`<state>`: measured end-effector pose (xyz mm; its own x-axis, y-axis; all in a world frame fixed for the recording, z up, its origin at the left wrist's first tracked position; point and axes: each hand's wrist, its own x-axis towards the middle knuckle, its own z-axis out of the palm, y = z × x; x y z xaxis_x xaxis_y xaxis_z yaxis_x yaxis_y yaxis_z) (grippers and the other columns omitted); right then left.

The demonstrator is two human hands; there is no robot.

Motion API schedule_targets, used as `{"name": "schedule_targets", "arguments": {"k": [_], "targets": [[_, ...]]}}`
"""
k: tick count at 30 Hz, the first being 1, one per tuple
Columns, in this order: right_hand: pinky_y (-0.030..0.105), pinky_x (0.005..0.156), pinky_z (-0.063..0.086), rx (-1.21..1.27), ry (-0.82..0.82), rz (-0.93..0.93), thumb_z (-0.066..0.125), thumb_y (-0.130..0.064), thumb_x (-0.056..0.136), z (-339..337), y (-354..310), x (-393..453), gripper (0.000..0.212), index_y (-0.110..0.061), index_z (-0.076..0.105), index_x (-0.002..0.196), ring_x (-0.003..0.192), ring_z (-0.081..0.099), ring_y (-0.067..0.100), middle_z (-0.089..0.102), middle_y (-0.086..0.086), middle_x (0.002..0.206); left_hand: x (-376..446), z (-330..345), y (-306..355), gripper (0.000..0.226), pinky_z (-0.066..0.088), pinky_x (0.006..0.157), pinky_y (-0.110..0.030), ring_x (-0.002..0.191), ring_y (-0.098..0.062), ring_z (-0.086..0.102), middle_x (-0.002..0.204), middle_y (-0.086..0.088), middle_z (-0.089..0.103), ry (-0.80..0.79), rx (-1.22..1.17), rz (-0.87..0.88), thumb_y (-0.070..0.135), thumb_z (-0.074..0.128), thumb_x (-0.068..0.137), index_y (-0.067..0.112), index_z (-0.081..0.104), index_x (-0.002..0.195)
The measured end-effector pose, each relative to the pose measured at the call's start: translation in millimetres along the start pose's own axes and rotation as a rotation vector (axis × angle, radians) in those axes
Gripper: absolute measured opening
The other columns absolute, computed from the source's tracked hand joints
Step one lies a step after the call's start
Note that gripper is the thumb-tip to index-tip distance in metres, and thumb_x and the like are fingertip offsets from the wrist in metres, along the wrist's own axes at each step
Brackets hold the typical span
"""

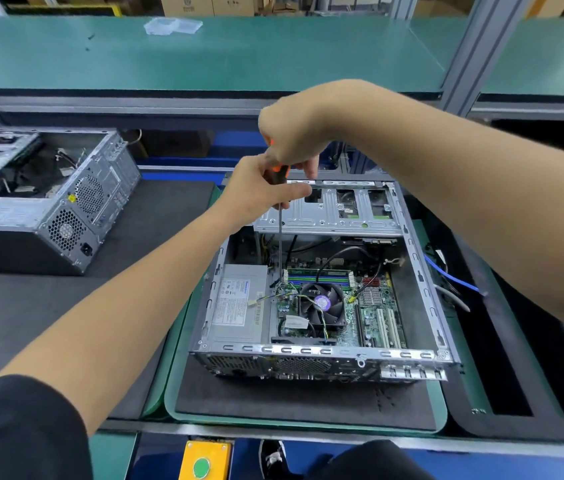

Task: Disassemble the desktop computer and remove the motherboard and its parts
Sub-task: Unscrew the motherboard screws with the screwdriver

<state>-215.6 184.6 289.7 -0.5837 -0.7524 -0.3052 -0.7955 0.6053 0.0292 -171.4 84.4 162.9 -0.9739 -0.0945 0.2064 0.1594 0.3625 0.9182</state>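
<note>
Directly below both hands, screwdriver reaching into open computer case

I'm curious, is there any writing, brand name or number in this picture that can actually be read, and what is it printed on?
None can be read with confidence.
Power supply label: lines of print and a blue brand word, too blurred.
Fan sticker: purple, print too small.
White sticker on the motherboard: blurred.
Cardboard boxes at the back: a round mark, no legible words.
Second computer case: yellow sticker, unreadable.
</note>
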Motion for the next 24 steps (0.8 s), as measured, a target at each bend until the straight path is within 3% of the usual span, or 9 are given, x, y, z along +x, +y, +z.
{"name": "schedule_targets", "arguments": {"k": [2, 4, 6, 9, 11, 13, 16, 20, 24], "targets": [[0.027, 0.051, 0.039, -0.088, -0.025, -0.019, 0.045, -0.012, 0.092, 1.6, 0.8, -0.8, 0.02, -0.008, 0.064, 0.089, 0.065, 0.067, 0.016, 0.069, 0.001, 0.064, -2.3, -5.3, -0.4, 0.021, 0.054, 0.078, -0.033, 0.086, -0.02, 0.066, 0.09, -0.01, 0.064, -0.2, -0.159, -0.014, 0.016, 0.075, 0.083, 0.024, 0.065, 0.099], [0.028, 0.052, 0.037, -0.122, -0.04, -0.062, 0.044, -0.005, 0.087, 2.0, 5.1, -1.6, 0.026, -0.008, 0.066, 0.101, 0.074, 0.061, 0.021, 0.069, 0.008, 0.087, -2.9, -13.8, -3.3, 0.041, 0.048, 0.097, -0.036, 0.113, -0.023, 0.059, 0.119, -0.007, 0.063, -0.368, -0.309, -0.03, 0.023, 0.073, 0.083, 0.012, 0.057, 0.119], [0.029, 0.055, 0.038, -0.115, -0.022, -0.116, 0.046, -0.003, 0.085, 1.3, 9.2, -2.8, 0.028, -0.014, 0.066, 0.1, 0.079, 0.058, 0.023, 0.067, 0.008, 0.091, -3.8, -17.1, -6.6, 0.044, 0.043, 0.107, -0.04, 0.124, -0.028, 0.054, 0.126, -0.009, 0.061, -0.408, -0.323, -0.037, 0.021, 0.067, 0.087, 0.006, 0.052, 0.126], [0.03, 0.056, 0.037, -0.024, 0.005, -0.178, 0.044, -0.001, 0.079, 1.7, 4.9, -4.1, 0.024, -0.019, 0.058, 0.08, 0.073, 0.051, 0.021, 0.06, -0.001, 0.075, -7.2, -16.4, -8.1, 0.023, 0.051, 0.097, -0.035, 0.106, -0.024, 0.066, 0.099, -0.004, 0.072, -0.3, -0.285, -0.057, -0.009, 0.049, 0.094, 0.001, 0.057, 0.114], [0.03, 0.057, 0.04, 0.079, -0.003, -0.17, 0.047, -0.005, 0.079, 1.9, 1.5, -1.3, 0.015, -0.018, 0.055, 0.083, 0.071, 0.053, 0.019, 0.059, -0.001, 0.078, -7.4, -16.7, -8.3, 0.023, 0.054, 0.086, -0.028, 0.093, -0.02, 0.07, 0.087, -0.002, 0.074, -0.219, -0.255, -0.062, -0.015, 0.054, 0.089, 0.002, 0.063, 0.101], [0.026, 0.055, 0.044, 0.197, 0.008, -0.126, 0.055, -0.019, 0.088, 0.3, 1.4, 2.2, 0.008, -0.015, 0.053, 0.095, 0.068, 0.061, 0.014, 0.061, 0.0, 0.084, -6.1, -17.3, -9.1, 0.024, 0.055, 0.082, -0.028, 0.088, -0.021, 0.071, 0.084, -0.003, 0.074, -0.182, -0.238, -0.057, -0.014, 0.064, 0.081, 0.007, 0.067, 0.093], [0.026, 0.052, 0.044, 0.125, 0.134, -0.025, 0.043, -0.042, 0.097, -1.5, 3.0, 4.3, 0.041, -0.008, 0.055, 0.079, 0.05, 0.067, 0.019, 0.065, 0.003, 0.064, -6.9, -15.1, -8.3, 0.017, 0.055, 0.083, -0.031, 0.086, -0.021, 0.071, 0.083, -0.004, 0.074, -0.157, -0.184, -0.039, -0.005, 0.075, 0.075, 0.007, 0.07, 0.086], [0.025, 0.051, 0.046, 0.107, 0.073, 0.028, 0.041, -0.039, 0.098, 5.6, -0.7, 0.6, 0.046, -0.006, 0.056, 0.069, 0.039, 0.062, 0.018, 0.062, 0.004, 0.043, -8.2, -11.2, -9.1, 0.023, 0.057, 0.084, -0.036, 0.08, -0.017, 0.066, 0.078, 0.003, 0.07, -0.075, -0.184, -0.054, 0.002, 0.082, 0.071, 0.019, 0.069, 0.079], [0.025, 0.051, 0.039, 0.01, -0.025, -0.053, 0.044, -0.019, 0.096, 4.9, -4.6, -5.2, 0.024, -0.005, 0.064, 0.092, 0.064, 0.067, 0.019, 0.069, 0.003, 0.063, -6.6, -17.7, -3.3, 0.031, 0.05, 0.085, -0.032, 0.088, -0.011, 0.066, 0.087, 0.011, 0.07, -0.206, -0.089, -0.056, 0.014, 0.081, 0.075, 0.023, 0.066, 0.1]]}}
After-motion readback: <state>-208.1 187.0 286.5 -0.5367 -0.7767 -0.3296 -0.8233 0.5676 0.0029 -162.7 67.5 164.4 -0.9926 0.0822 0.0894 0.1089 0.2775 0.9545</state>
